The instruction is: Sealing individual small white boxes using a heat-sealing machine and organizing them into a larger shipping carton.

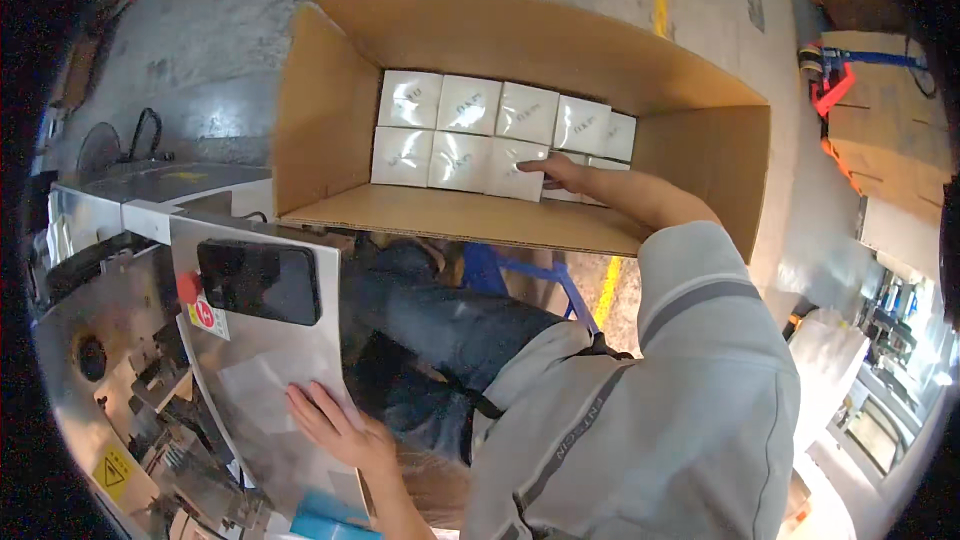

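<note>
A large open cardboard carton holds two rows of small glossy white boxes. My right hand reaches into the carton in a grey sleeve, fingers resting on a white box in the near row. My left hand lies flat, fingers spread, on the sloped metal panel of a machine at the lower left; it holds nothing.
A black phone sits on the metal panel beside a red knob. Machine parts with a yellow warning label fill the lower left. Other cartons with straps stand at the right. Blue frame bars show under the carton.
</note>
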`<state>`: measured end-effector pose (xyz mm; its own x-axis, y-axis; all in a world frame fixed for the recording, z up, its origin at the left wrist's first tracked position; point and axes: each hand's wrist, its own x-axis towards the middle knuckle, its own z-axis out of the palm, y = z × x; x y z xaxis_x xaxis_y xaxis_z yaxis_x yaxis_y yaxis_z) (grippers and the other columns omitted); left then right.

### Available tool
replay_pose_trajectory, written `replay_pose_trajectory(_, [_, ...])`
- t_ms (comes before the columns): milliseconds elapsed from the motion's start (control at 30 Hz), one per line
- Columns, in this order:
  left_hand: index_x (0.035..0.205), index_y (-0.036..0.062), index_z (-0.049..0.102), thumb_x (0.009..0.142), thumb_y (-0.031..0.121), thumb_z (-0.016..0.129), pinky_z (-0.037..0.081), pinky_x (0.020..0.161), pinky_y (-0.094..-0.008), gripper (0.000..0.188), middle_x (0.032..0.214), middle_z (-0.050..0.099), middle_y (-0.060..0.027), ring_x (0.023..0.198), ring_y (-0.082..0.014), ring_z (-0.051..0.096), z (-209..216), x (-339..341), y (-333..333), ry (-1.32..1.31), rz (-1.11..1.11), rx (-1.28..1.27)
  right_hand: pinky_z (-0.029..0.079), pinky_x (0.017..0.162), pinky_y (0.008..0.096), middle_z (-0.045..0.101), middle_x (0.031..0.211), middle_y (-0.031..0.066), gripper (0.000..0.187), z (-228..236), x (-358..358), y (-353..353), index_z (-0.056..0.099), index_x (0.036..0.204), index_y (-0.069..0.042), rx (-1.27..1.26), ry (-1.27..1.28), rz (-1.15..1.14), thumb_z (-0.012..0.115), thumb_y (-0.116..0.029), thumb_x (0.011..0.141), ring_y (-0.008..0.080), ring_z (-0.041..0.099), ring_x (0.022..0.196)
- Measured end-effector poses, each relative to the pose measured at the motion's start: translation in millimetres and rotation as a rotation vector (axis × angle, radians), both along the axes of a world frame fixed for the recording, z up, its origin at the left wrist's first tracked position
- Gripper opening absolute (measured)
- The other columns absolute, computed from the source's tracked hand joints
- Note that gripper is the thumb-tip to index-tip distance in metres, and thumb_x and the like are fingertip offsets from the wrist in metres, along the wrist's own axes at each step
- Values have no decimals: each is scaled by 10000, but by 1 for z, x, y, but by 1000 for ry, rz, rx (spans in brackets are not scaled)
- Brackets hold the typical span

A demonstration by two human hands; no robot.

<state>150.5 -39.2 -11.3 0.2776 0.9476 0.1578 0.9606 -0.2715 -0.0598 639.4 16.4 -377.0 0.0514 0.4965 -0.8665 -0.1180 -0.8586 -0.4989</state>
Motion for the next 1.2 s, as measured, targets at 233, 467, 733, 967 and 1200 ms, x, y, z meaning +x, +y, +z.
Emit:
replay_pose_trajectory(233, [1412, 14, 526, 1078, 310, 352, 360, 1109, -560, 479, 1489, 449, -247, 1339, -476, 446, 7, -2, -5, 36, 27, 36, 490, 689, 341, 689, 986, 124, 605, 69, -6, 26, 677, 1117, 37, -90, -223, 210, 834, -416, 749, 222, 643, 815])
replay_pose_trajectory(467, [1422, 47, 518, 1042, 238, 449, 369, 1106, -543, 430, 1492, 456, -223, 1350, -438, 454, 15, -2, -9, 33, 32, 61, 484, 977, 357, 643, 1247, 115, 714, 306, -36, 58, 523, 1355, 3, 496, 38, 9, 794, -372, 812, 206, 615, 1129])
replay_pose_trajectory(733, [1433, 93, 507, 1002, 201, 519, 348, 1119, -536, 444, 1521, 429, -192, 1391, -400, 417, 9, -6, -19, -59, 50, 132, 518, 920, 338, 674, 1142, 129, 527, 441, -96, 31, 551, 1253, 36, 1035, 150, -264, 779, -177, 828, 191, 649, 1013])
replay_pose_trajectory(967, [1434, 111, 501, 982, 213, 567, 333, 1124, -538, 468, 1509, 439, -190, 1394, -394, 406, 11, -9, -28, -131, 67, 149, 530, 911, 339, 673, 1121, 127, 480, 497, -145, 4, 550, 1230, 34, 1059, 188, -328, 763, -168, 850, 185, 653, 999])
replay_pose_trajectory(1200, [1415, 105, 513, 972, 215, 586, 334, 1120, -550, 462, 1498, 445, -198, 1380, -400, 415, 13, -15, -34, -166, 51, 166, 526, 908, 340, 635, 1175, 129, 550, 513, -166, -6, 475, 1293, 28, 1149, 132, -379, 736, -270, 911, 179, 627, 1026])
